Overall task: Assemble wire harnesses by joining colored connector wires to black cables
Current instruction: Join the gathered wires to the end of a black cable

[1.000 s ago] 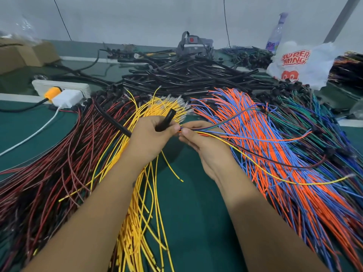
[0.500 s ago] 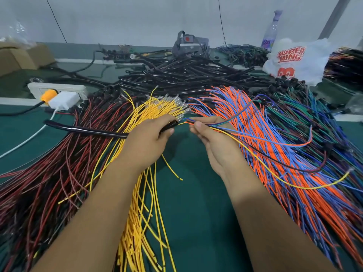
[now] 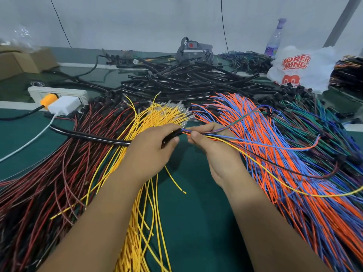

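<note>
My left hand (image 3: 151,148) grips a black cable (image 3: 88,135) whose long end runs out to the left over the red wires. Its open tip sits between my two hands. My right hand (image 3: 208,144) pinches a small bundle of colored wires (image 3: 255,146) (blue, orange, yellow, black), with their ends meeting the cable's tip. The bundle trails off to the right across the orange and blue pile. Whether the wire ends are inside the cable I cannot tell.
Red and black wires (image 3: 49,173) fan out at left, yellow wires (image 3: 145,213) in the middle, orange and blue wires (image 3: 284,183) at right, green ones (image 3: 324,134) beyond. Black cables (image 3: 186,83) are piled at the back, near a power strip (image 3: 57,95), plastic bag (image 3: 300,67) and bottle (image 3: 275,38).
The black cable's long end has swung down from pointing up-left to lying flat to the left. Its tip now points at the wire bundle, and my hands have closed together.
</note>
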Motion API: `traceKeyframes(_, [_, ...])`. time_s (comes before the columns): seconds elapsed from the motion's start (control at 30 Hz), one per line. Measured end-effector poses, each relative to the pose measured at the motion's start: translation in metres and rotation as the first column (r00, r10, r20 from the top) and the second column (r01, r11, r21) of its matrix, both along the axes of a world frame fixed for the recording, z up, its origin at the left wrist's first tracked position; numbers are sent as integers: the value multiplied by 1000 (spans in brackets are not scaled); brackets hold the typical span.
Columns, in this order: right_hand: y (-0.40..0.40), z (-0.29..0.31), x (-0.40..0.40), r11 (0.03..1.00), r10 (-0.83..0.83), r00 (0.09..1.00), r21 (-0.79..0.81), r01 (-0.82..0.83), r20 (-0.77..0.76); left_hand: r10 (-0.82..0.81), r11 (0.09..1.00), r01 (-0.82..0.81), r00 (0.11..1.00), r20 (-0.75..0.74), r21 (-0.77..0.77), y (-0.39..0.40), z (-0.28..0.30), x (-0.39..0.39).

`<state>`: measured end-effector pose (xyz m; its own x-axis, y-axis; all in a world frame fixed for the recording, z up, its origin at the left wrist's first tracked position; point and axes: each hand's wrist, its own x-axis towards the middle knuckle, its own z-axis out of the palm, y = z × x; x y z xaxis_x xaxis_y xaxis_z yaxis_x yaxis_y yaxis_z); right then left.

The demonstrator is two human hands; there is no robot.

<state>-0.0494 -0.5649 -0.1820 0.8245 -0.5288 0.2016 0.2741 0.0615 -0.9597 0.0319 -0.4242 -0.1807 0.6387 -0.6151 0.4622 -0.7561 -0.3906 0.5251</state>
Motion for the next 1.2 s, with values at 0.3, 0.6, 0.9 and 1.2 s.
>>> traceKeyframes(0.3, [0, 1, -5, 971, -73, 993, -232, 49, -95, 111, 968, -161, 961, 252, 191, -1, 3, 0])
traceKeyframes(0.6, [4, 2, -4, 995, -67, 998, -77, 67, -3, 127, 976, -139, 989, 81, 167, 0, 0, -2])
traceKeyframes(0.9, [-3, 1, -13, 994, -16, 999, -110, 10, -52, 96, 976, -136, 970, 222, 172, -3, 2, -1])
traceKeyframes(1.2, [0, 4, -8, 999, 23, 999, 41, -21, -43, 113, 954, -193, 940, 321, 229, -5, 3, -3])
